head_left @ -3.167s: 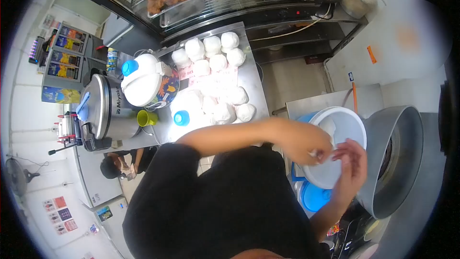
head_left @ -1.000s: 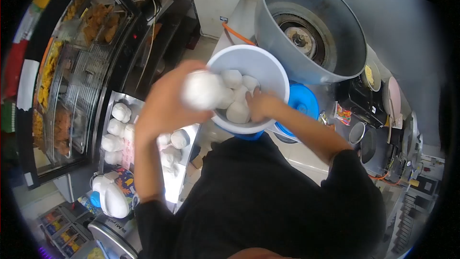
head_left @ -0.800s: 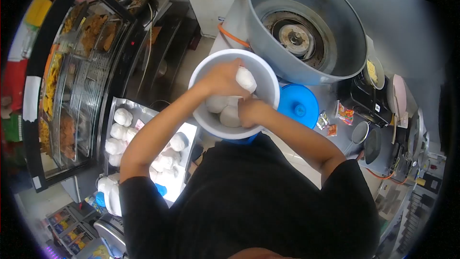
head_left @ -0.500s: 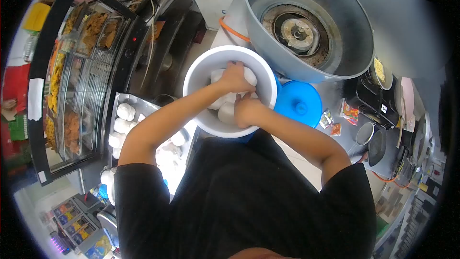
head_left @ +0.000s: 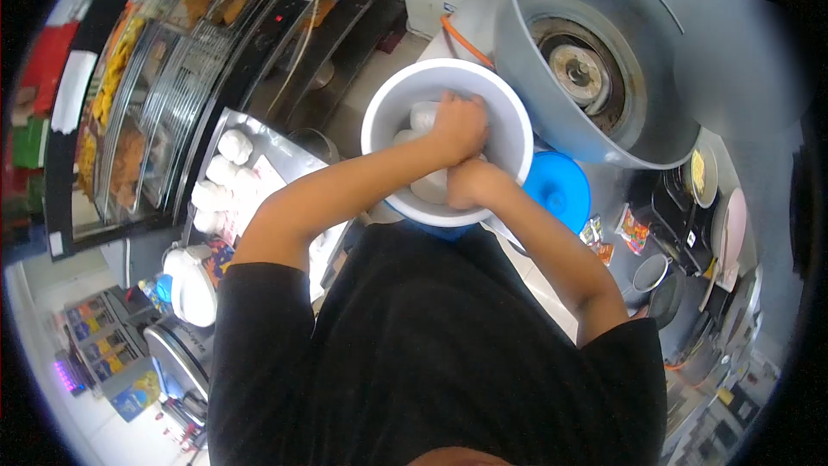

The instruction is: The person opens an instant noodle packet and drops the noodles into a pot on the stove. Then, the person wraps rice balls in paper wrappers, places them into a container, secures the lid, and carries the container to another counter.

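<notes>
Both hands are inside a white bucket [head_left: 377, 142] that holds several white wrapped bundles [head_left: 424, 115]. My left hand [head_left: 461, 128] lies over the upper right of the bundles, fingers bent; what is under them is hidden. Just below it, my right hand [head_left: 471, 184] is curled at the bucket's lower right, next to a pale bundle [head_left: 429, 186], its fingertips out of sight. The two hands touch or nearly touch. More white bundles [head_left: 235, 147] sit on the metal table at the left.
A blue lid [head_left: 556, 192] lies right of the bucket. Behind it stands a large grey metal drum [head_left: 642, 134]. Small packets [head_left: 634, 229] and a strainer [head_left: 650, 273] are farther right. A glass food display [head_left: 164, 78] and a white-lidded jug [head_left: 191, 287] are at the left.
The bundle that my left hand carried is now down in the bucket. Both hands have moved in among the bundles, and the view has turned from the table to the bucket.
</notes>
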The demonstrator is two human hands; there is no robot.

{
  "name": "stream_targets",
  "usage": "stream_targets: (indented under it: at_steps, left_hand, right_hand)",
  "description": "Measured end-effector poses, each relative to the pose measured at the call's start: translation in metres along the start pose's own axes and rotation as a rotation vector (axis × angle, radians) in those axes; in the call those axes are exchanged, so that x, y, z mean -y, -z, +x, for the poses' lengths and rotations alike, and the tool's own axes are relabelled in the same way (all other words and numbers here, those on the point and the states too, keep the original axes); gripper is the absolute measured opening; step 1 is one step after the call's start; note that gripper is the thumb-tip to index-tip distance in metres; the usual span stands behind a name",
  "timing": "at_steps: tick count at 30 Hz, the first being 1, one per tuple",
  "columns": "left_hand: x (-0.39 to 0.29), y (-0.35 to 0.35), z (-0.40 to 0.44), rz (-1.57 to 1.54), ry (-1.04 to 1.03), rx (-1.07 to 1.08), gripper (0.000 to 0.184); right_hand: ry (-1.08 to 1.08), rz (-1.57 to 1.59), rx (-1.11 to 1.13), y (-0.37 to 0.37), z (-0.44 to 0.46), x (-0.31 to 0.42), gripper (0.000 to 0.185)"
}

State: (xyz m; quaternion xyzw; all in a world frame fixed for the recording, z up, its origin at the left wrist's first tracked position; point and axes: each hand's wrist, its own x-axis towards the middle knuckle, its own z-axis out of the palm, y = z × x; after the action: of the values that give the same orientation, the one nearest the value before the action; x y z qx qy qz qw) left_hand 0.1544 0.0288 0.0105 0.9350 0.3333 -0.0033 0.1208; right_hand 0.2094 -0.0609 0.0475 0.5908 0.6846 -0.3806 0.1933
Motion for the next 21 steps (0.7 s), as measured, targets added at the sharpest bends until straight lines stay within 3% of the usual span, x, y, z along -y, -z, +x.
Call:
stream_targets:
  at_steps: [3, 6, 9, 11, 12, 14, 16, 17, 18, 19, 21]
  left_hand:
    - [0.0, -0.063, 0.019, 0.031, 0.046, -0.135, 0.033]
    - [-0.007, -0.114, 0.04, -0.072, 0.21, -0.323, 0.021]
    - [-0.005, -0.031, 0.011, -0.11, 0.039, 0.052, 0.027]
    - [-0.005, 0.017, -0.012, -0.313, 0.062, 0.092, 0.03]
    - [0.003, 0.042, -0.029, -0.407, 0.065, 0.111, 0.031]
    - [0.02, 0.092, -0.082, -0.653, 0.004, -0.031, 0.034]
    - [0.06, 0.139, -0.165, -1.116, -0.168, -0.287, 0.035]
    - [0.085, 0.153, -0.207, -1.202, -0.132, -0.408, 0.03]
    - [0.118, 0.148, -0.247, -1.442, 0.026, -0.434, 0.027]
    - [0.143, 0.139, -0.287, -1.619, 0.196, -0.739, 0.023]
    - [0.226, 0.11, -0.361, -1.282, 0.659, -1.062, 0.021]
  right_hand:
    - [-0.044, 0.108, -0.031, -0.007, -0.002, -0.013, 0.054]
    - [0.179, -0.041, -0.086, -0.016, 0.013, -0.027, 0.064]
    - [0.116, -0.093, -0.065, -0.002, 0.004, -0.013, 0.063]
    - [0.063, -0.106, 0.046, 0.003, 0.01, -0.019, 0.062]
    - [0.2, -0.192, -0.068, 0.0, 0.017, -0.03, 0.057]
    - [0.144, -0.208, -0.11, 0.028, -0.006, -0.004, 0.043]
    - [0.161, -0.138, -0.17, 0.076, -0.037, 0.049, 0.032]
    - [0.186, -0.075, -0.205, 0.101, -0.052, 0.081, 0.028]
    - [0.258, -0.189, -0.265, 0.124, -0.061, 0.112, 0.022]
    - [0.33, -0.302, -0.329, 0.144, -0.058, 0.145, 0.017]
    - [0.626, -0.327, -0.394, 0.162, -0.027, 0.215, 0.02]
